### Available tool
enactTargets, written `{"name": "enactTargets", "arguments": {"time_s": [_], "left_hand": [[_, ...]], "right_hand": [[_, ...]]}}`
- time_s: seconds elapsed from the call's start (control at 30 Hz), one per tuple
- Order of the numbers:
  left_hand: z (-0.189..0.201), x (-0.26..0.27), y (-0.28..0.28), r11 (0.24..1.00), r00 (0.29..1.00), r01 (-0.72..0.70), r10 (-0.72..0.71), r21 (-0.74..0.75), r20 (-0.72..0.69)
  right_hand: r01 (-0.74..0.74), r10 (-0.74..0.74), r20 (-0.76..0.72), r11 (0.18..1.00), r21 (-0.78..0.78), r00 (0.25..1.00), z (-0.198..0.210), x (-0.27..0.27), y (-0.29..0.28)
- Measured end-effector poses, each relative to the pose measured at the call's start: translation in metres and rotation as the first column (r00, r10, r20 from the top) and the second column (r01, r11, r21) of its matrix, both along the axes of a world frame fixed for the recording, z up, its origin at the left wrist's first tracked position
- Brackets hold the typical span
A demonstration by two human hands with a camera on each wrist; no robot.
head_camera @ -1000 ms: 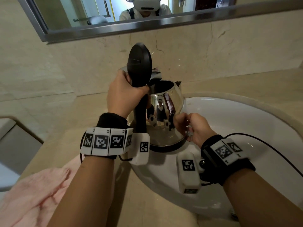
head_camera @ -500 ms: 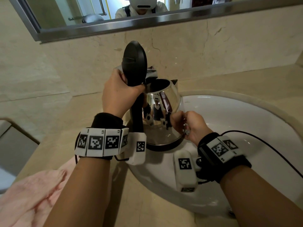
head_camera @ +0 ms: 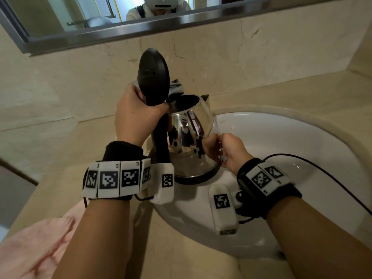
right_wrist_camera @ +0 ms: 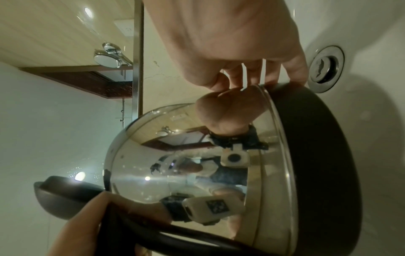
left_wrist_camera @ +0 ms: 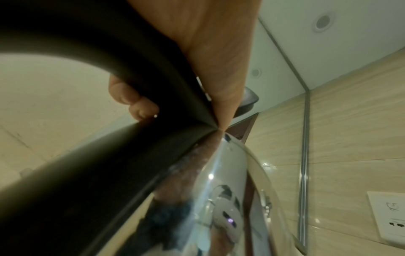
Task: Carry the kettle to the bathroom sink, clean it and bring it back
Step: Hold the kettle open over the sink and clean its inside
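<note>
The left hand [head_camera: 136,117] has a tight grip round the black handle [head_camera: 160,141] of the kettle [head_camera: 191,137], fingers curled about it. The right hand [head_camera: 225,152] curls its fingers against the shiny side near the black base [right_wrist_camera: 317,155]; whether it pinches anything there is hard to tell. The kettle stands upright over the left edge of the white sink [head_camera: 302,150], its lid [head_camera: 154,75] flipped up. This looks like the cleaning step. Next the kettle likely needs water, so a hand must reach the tap.
</note>
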State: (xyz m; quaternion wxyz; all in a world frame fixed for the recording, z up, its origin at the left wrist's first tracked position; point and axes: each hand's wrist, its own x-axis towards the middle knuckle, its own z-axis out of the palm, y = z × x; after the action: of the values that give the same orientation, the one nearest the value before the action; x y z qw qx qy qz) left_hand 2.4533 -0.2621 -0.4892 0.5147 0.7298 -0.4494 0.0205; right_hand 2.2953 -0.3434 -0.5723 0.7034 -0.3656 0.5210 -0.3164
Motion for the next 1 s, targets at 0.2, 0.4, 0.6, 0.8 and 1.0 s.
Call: {"name": "enactTargets", "arguments": {"time_s": [0.2,0.4,0.6,0.8,1.0], "left_hand": [[0.0018,-0.0014,0.0011,1.0,1.0,-0.003,0.003,0.004,-0.007],[0.0027,-0.0018,0.001,1.0,1.0,-0.012,0.012,0.011,-0.013],[0.0028,-0.002,0.001,1.0,1.0,-0.022,0.022,0.016,0.006],[0.0024,-0.0008,0.0008,0.999,1.0,-0.029,0.029,0.021,0.0],[0.0024,-0.0029,0.0015,0.999,1.0,-0.028,0.028,0.024,-0.001]], "right_hand": [[-0.006,0.006,0.048,1.0,0.003,0.999,0.0007,-0.0001,0.0004],[-0.021,0.021,0.027,1.0,0.001,0.999,-0.0006,0.0002,-0.0017],[-0.032,0.032,-0.014,0.999,0.008,0.999,-0.0009,0.0015,-0.0025],[-0.035,0.036,-0.117,0.999,0.008,0.992,0.0069,0.0059,-0.0067],[-0.029,0.029,-0.093,1.0,0.005,0.995,-0.0001,0.0046,-0.0054]]}}
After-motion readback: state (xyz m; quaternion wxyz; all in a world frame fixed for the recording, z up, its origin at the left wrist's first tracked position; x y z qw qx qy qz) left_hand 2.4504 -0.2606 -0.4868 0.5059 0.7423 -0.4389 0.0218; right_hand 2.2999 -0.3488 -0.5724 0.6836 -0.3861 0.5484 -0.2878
